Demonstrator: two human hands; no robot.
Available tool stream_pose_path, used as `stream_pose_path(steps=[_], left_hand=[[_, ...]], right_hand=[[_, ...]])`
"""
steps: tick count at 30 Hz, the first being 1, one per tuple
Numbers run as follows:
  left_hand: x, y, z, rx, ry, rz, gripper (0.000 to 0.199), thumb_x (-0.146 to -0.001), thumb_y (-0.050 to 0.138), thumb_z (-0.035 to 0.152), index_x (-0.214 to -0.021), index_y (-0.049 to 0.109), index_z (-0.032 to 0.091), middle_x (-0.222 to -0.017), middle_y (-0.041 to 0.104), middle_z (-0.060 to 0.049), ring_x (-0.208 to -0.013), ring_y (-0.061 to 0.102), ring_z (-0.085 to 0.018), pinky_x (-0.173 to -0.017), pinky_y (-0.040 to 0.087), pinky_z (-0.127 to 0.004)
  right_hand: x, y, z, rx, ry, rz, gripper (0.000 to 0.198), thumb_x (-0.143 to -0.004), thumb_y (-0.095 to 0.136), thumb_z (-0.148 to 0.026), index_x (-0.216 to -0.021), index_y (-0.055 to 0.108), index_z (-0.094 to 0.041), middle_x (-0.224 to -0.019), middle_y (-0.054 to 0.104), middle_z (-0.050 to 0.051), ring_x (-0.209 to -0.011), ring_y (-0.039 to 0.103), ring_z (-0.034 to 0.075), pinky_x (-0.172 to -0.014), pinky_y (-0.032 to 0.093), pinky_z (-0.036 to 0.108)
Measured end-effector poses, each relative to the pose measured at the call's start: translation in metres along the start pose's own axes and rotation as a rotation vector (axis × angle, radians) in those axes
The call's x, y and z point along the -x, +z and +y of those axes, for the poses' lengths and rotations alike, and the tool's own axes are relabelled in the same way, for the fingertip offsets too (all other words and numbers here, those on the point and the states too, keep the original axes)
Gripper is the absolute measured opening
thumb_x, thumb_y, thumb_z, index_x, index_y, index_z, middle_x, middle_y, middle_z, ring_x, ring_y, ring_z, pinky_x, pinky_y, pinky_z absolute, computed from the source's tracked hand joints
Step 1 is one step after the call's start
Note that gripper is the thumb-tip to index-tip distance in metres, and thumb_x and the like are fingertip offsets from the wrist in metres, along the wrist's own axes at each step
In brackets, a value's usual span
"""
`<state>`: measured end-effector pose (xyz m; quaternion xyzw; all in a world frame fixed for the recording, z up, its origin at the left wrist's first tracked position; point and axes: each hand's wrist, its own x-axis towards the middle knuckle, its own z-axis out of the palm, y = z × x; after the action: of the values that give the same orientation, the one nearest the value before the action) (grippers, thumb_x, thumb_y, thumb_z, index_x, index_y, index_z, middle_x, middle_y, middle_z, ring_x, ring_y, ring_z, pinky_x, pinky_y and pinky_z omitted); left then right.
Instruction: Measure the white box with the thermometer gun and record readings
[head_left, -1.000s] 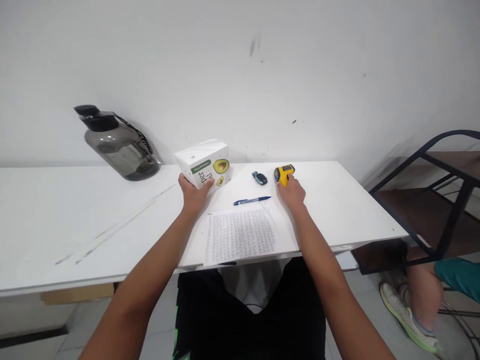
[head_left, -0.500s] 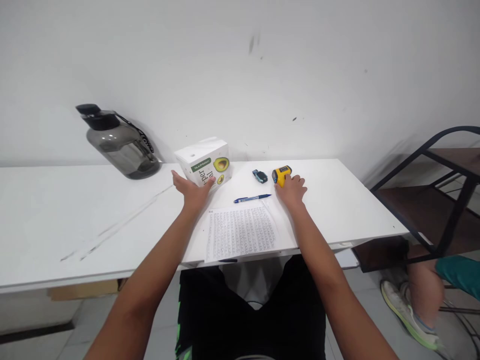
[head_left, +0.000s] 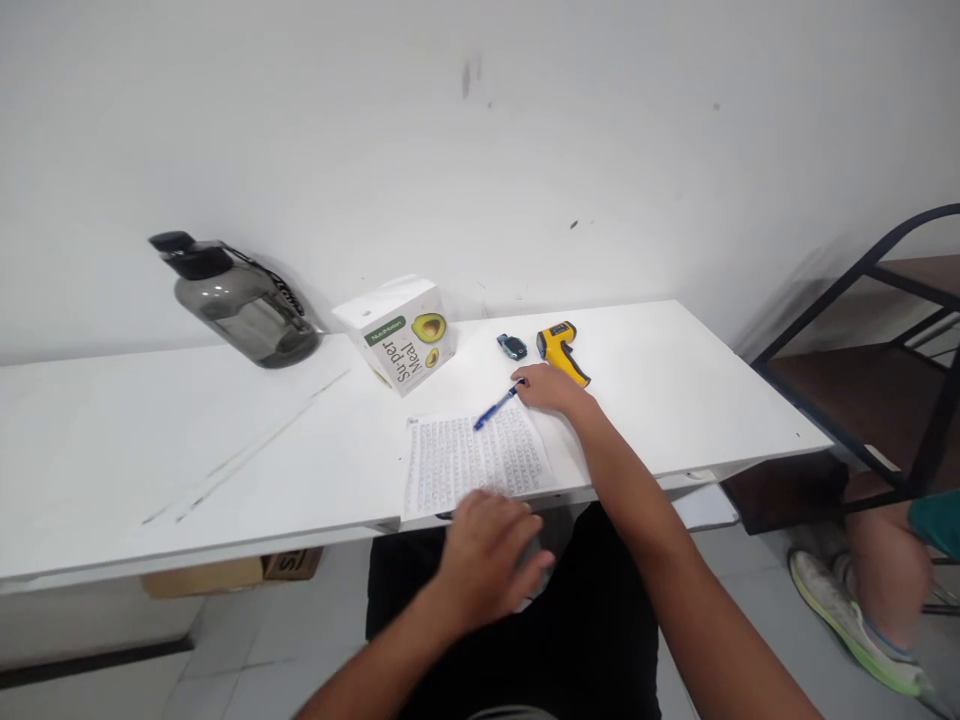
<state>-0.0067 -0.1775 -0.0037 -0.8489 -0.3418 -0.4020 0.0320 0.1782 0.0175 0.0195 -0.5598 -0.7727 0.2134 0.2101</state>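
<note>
My right hand (head_left: 549,386) pinches one end of a blue pen (head_left: 495,408), which slants over the top of a printed sheet of paper (head_left: 472,460). Just beyond that hand, a yellow and black infrared thermometer gun (head_left: 561,352) lies on its side. To its left is a small dark wristwatch (head_left: 513,347). My left hand (head_left: 491,555), slightly blurred, hovers at the table's front edge above my lap, thumb apart from the curved fingers; I see nothing held in it. A white "Su-per Meal" box (head_left: 401,345) with avocado pictures stands behind the sheet, touched by neither hand.
A grey water bottle (head_left: 244,305) with a black lid stands at the back left of the white table (head_left: 247,430), near the wall. A dark metal-framed rack (head_left: 862,370) is at the right, with another person's leg and shoe (head_left: 855,620) beside it. Cardboard (head_left: 217,575) lies underneath.
My left hand has left the box and come back to the front edge. My right hand has let go of the thermometer and taken the pen, now turned and over the sheet.
</note>
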Motion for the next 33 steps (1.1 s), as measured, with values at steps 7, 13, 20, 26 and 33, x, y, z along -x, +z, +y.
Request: stream_pose_path(steps=[7, 13, 20, 26, 33], left_hand=[[0.028, 0.061, 0.029, -0.254, -0.188, -0.023, 0.064, -0.085, 0.057, 0.033, -0.147, 0.041, 0.022, -0.134, 0.06, -0.01, -0.127, 0.05, -0.031, -0.11, 0.031, -0.049], [0.029, 0.07, 0.023, -0.381, -0.195, -0.062, 0.061, -0.085, 0.059, 0.036, -0.144, 0.046, 0.028, -0.134, 0.06, -0.007, -0.122, 0.052, -0.032, -0.11, 0.029, -0.05], [0.025, 0.078, 0.029, -0.389, -0.245, -0.065, 0.057, -0.085, 0.061, 0.033, -0.14, 0.049, 0.034, -0.132, 0.06, -0.007, -0.121, 0.051, -0.032, -0.108, 0.032, -0.054], [0.032, 0.088, 0.024, -0.377, -0.278, 0.02, 0.055, -0.084, 0.063, 0.031, -0.138, 0.053, 0.035, -0.125, 0.059, -0.012, -0.121, 0.052, -0.031, -0.108, 0.035, -0.052], [0.033, 0.088, 0.02, -0.406, -0.236, 0.041, 0.054, -0.084, 0.062, 0.027, -0.136, 0.054, 0.036, -0.123, 0.059, -0.01, -0.119, 0.052, -0.028, -0.108, 0.035, -0.048]], right_hand=[[-0.004, 0.001, 0.008, 0.045, 0.014, 0.063, 0.006, -0.082, 0.064, -0.026, -0.085, 0.066, -0.021, -0.085, 0.07, 0.008, -0.081, 0.063, 0.024, -0.074, 0.045, 0.033], [0.001, -0.014, -0.011, -0.339, 0.038, 0.222, 0.025, -0.094, 0.044, -0.042, -0.094, 0.057, -0.02, -0.078, 0.067, 0.004, -0.07, 0.06, 0.018, -0.068, 0.044, 0.029], [0.075, 0.001, -0.019, -0.521, -0.205, 0.118, 0.043, -0.093, 0.037, -0.053, -0.077, 0.059, -0.02, -0.067, 0.054, -0.001, -0.065, 0.052, 0.015, -0.067, 0.042, 0.028], [0.113, 0.009, -0.007, -0.588, -0.078, -0.023, 0.02, -0.087, 0.049, -0.039, -0.084, 0.057, -0.021, -0.064, 0.057, -0.003, -0.063, 0.055, 0.015, -0.066, 0.044, 0.029], [0.113, 0.007, -0.012, -0.346, -0.1, -0.036, 0.044, -0.089, 0.045, -0.048, -0.054, 0.035, -0.023, -0.051, 0.045, -0.004, -0.051, 0.042, 0.012, -0.053, 0.034, 0.026]])
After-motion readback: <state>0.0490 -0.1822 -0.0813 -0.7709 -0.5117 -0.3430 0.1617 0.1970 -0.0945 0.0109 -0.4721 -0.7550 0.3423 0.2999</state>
